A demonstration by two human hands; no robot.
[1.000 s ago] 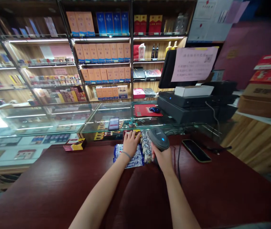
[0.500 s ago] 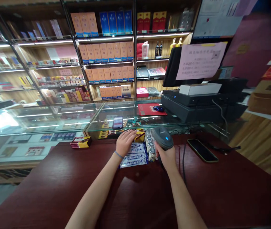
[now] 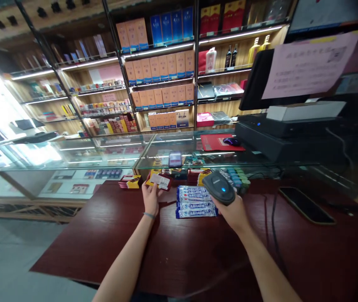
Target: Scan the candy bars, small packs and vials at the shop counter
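Note:
My left hand (image 3: 151, 199) is closed on a small yellow and dark red packet (image 3: 160, 180), held up with its barcode side facing me. My right hand (image 3: 231, 211) grips a black barcode scanner (image 3: 218, 187) with a lit blue light. The scanner's head is to the right of the packet, apart from it. Between my hands several blue and white wrapped sticks (image 3: 195, 203) lie in a row on the dark red table. Behind them is a stack of yellow and dark red packets (image 3: 197, 176). A similar stack (image 3: 129, 181) sits farther left. Several small capped containers (image 3: 240, 179) are partly hidden behind the scanner.
A glass display counter (image 3: 103, 147) runs behind the table (image 3: 81, 247). On the right lie a phone (image 3: 306, 204) and a cable. A monitor (image 3: 257, 79) with a pink paper sheet stands at the back right. A mouse (image 3: 231, 141) rests on a red folder.
My left hand has moved from above the wrapped sticks to the left and now holds a packet. The scanner stays in my right hand. The camera view has turned left.

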